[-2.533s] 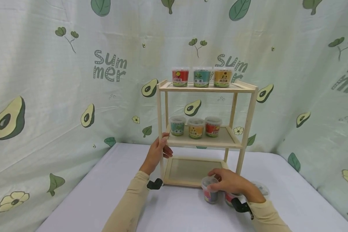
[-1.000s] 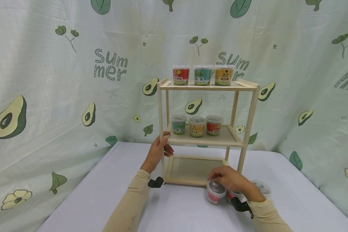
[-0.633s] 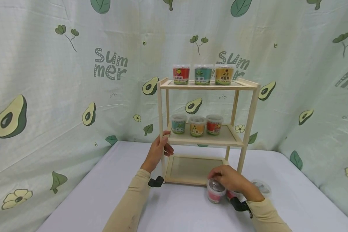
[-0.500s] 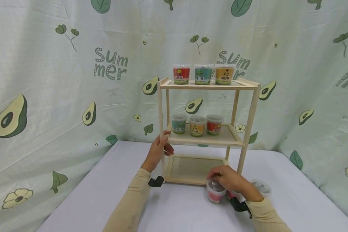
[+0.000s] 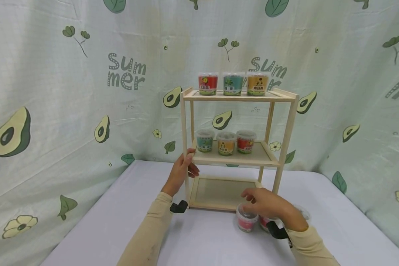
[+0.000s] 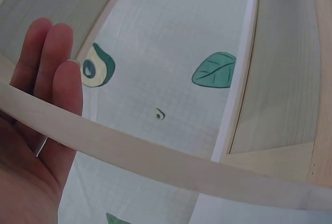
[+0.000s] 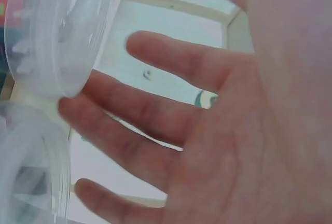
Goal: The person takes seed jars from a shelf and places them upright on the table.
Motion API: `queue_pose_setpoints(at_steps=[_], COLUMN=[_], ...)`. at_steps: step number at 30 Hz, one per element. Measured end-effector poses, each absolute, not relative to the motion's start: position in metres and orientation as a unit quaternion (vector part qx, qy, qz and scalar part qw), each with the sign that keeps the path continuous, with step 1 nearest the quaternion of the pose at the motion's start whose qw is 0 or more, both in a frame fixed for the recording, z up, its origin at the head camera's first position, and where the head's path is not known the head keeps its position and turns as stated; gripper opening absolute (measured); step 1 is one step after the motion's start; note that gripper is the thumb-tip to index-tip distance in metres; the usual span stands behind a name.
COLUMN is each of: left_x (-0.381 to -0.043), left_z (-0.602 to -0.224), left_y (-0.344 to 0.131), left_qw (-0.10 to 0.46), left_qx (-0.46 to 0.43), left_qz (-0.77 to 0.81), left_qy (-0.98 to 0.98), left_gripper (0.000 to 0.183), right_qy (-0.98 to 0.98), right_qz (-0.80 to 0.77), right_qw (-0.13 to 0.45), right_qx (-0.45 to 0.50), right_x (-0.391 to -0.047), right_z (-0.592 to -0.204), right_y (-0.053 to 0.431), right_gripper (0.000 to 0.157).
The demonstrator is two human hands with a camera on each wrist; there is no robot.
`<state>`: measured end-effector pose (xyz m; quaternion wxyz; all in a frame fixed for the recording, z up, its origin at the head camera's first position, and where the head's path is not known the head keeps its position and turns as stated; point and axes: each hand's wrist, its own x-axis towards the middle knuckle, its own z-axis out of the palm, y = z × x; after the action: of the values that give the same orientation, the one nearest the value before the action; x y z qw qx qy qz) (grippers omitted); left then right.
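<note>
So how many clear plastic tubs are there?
9: three top-shelf tubs and three middle-shelf tubs on the pale wooden rack, three tubs on the white table near the right hand; more may hide.

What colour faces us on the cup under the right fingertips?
The cup shows pink, clearest in the head view.

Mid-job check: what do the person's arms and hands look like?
Both arms wear long beige sleeves reaching to the wrists. An angular black device sits at the left wrist, and a similar black piece at the right. The left hand and right hand are bare, with no gloves visible.
</note>
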<state>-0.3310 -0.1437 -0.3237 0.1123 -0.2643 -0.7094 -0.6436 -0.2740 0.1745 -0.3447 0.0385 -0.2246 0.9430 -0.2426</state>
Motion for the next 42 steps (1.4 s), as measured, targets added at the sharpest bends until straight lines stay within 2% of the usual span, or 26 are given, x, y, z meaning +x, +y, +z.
queue_pose_setpoints(at_steps=[4,14,21,31,42], left_x=[-0.329,-0.328,-0.356,-0.361,-0.361], left_z=[-0.322,-0.321,-0.340,-0.347,-0.347], left_y=[-0.143,-0.143,-0.144,-0.144,-0.145], left_qw=[0.109,0.110,0.108,0.131,0.121], left_qx=[-0.260,-0.257,-0.248,-0.256,-0.254], left_qz=[-0.645,-0.642,-0.647,-0.650,-0.656], left_qy=[-0.711,-0.713,-0.713,-0.704,-0.700], left_gripper=[0.045,0.045,0.047,0.053,0.049], right_qy=[0.941,0.939,0.929,0.920,0.916], right_qz=[-0.228,-0.206,-0.213,-0.230,-0.212], right_qw=[0.056,0.042,0.040,0.059,0.059], right_qx=[-0.244,-0.273,-0.300,-0.312,-0.336], right_x=[-0.268,-0.264,-0.266,-0.265,-0.264], right_z=[-0.343,-0.341,-0.335,-0.336,-0.343], right_y=[0.169,0.166,0.173,0.173,0.172], right_gripper=[0.051,0.053,0.053,0.060,0.053])
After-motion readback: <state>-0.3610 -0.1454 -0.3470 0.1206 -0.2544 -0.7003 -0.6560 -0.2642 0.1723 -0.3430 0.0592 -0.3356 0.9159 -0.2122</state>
